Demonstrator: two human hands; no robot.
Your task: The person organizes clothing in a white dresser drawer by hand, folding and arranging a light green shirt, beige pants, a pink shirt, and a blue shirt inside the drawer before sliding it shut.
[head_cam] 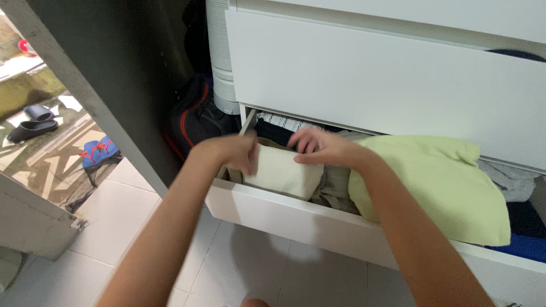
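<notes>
- Beyond an open doorway at far left, a pair of dark slippers point(32, 126) and a pair of blue sandals with red straps point(99, 152) lie on patterned paving outside, apparently left at the threshold rather than brought onto the white tiled floor point(250, 267).
- A dark bag with red piping point(196, 116) sits wedged in the gap between the door panel and the white chest of drawers point(387, 74), beside a white ribbed cylinder, seemingly tucked out of the walkway.
- The person's left hand point(230, 150) curls over the left end of a folded cream garment point(284, 170), fingers closed on its edge; the grip looks firm, which suits steadying a soft bundle so that it keeps its fold.
- The cream garment stands on edge at the left front of the pulled-out drawer point(296, 219), just behind its front wall, touching the olive and grey clothes packed beside it.
- The right hand point(318, 148) presses on the garment's upper right corner, fingers bent down behind it; whether they pinch the cloth or only push on it cannot be told.
- A light green garment point(438, 187) lies draped over the drawer's front edge under the right forearm, spilling outward, likely because the drawer is full.
- Further right, grey and blue clothes point(523, 239) fill the remaining space.
</notes>
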